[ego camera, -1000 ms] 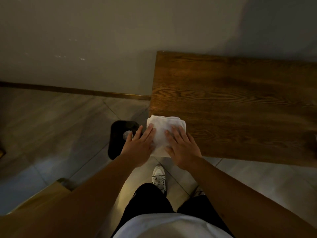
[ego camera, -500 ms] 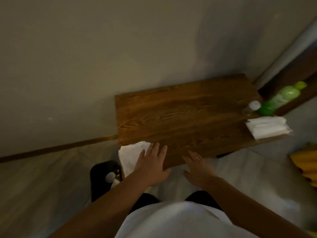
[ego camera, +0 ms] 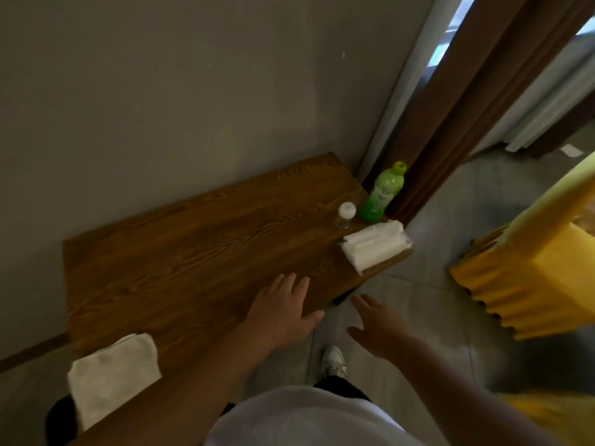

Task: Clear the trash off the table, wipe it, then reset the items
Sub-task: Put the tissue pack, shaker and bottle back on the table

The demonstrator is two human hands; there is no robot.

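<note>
A dark wooden table (ego camera: 193, 262) stands against the wall. A folded white cloth (ego camera: 112, 375) lies on its near left corner, hanging over the edge. At the far right end stand a green bottle (ego camera: 383, 191), a small clear shaker with a white cap (ego camera: 345, 215) and a stack of white napkins (ego camera: 373, 246). My left hand (ego camera: 283, 310) hovers over the table's front edge with fingers spread, holding nothing. My right hand (ego camera: 380, 326) is open over the floor just off the table's right front, empty.
A black trash bin (ego camera: 59, 420) sits on the floor below the cloth corner. A yellow-covered chair (ego camera: 528, 278) stands to the right. A brown curtain (ego camera: 457, 101) and window frame rise behind the bottle. My white shoe (ego camera: 333, 362) is on the tiled floor.
Both hands left the white cloth, which stays on the left corner. They moved right along the front edge, and the view swung right to show the bottle, shaker and napkins.
</note>
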